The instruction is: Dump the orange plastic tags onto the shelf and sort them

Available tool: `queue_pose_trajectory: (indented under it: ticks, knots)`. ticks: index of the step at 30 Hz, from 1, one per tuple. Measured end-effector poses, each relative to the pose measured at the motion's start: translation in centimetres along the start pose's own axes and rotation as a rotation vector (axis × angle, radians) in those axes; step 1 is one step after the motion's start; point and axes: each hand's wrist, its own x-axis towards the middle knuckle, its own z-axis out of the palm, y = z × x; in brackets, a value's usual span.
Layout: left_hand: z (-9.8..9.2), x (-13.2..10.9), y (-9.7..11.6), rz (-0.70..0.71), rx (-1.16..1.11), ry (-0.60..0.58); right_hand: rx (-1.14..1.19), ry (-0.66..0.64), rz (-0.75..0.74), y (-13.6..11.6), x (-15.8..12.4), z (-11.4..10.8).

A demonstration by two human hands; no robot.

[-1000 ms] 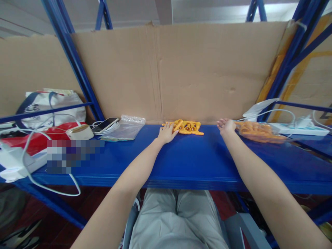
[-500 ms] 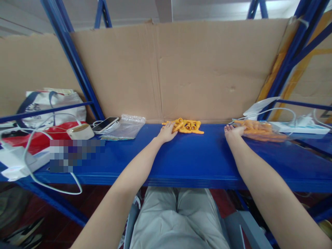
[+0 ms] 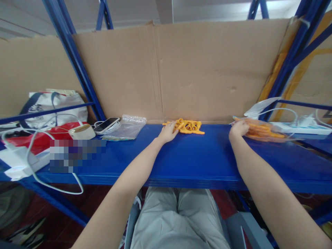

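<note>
Several yellow plastic pieces with rounded cups and thin rods lie together on the blue shelf by the cardboard. My left hand rests flat at their left end, its fingers outstretched and touching the nearest pieces. To the right, a clear plastic bag holds more orange-yellow pieces. At the left end of this bag is my right hand, turned palm down; its fingertips are hidden by the bag and blur, so its grip does not show.
A flat clear bag and a phone lie at left. Beyond them are a white power bank, a red bag, cables and a tote bag. A power strip stands at right. Cardboard closes the back.
My right hand has turned from palm up to palm down and moved slightly right onto the bag's left end. The bag has shifted a little. My left hand stays nearly still.
</note>
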Motion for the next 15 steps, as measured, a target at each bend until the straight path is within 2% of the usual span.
queue_pose_trajectory:
  ticks: [3, 6, 8, 15]
  knots:
    - [-0.2, -0.1, 0.4, 0.002, 0.000, 0.015, -0.172, 0.105, -0.130, -0.7, -1.3, 0.5]
    - [-0.4, -0.1, 0.7, 0.022, -0.006, 0.034, -0.307, 0.033, -0.305, -1.5, -2.5, 1.0]
    - [-0.4, -0.1, 0.8, 0.033, -0.006, 0.050, -0.333, -0.023, -0.371, -2.0, -3.1, 1.3]
    - [-0.3, 0.0, 0.8, 0.070, -0.011, 0.084, -0.228, -0.189, -0.454, -3.6, -5.3, 2.9]
